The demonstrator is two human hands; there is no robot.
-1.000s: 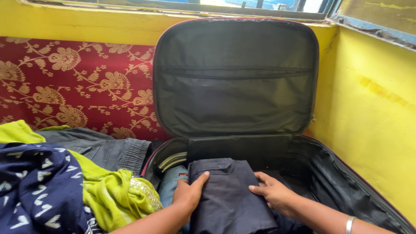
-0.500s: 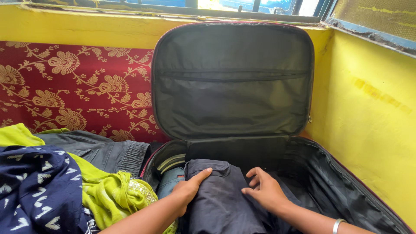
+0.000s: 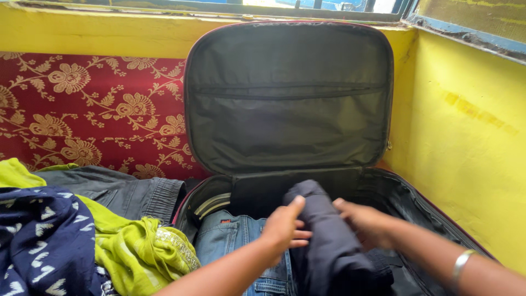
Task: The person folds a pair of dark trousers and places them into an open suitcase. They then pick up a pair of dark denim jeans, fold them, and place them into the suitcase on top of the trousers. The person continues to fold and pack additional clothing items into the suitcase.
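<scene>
Though the right hand point(image 3: 368, 223) is blurred and half hidden, both hands clasp a dark, bunched garment point(image 3: 323, 235), left hand point(image 3: 283, 227) pressing its side, above jeans point(image 3: 235, 244) in the suitcase point(image 3: 416, 211).

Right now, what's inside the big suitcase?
The suitcase holds blue jeans and a dark folded garment gripped by both hands. Whatever lies beneath them is covered.

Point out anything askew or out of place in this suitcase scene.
The dark folded garment stands bunched on edge between the left hand and right hand instead of lying flat like the jeans in the suitcase. Loose clothes lie heaped beside it.
</scene>
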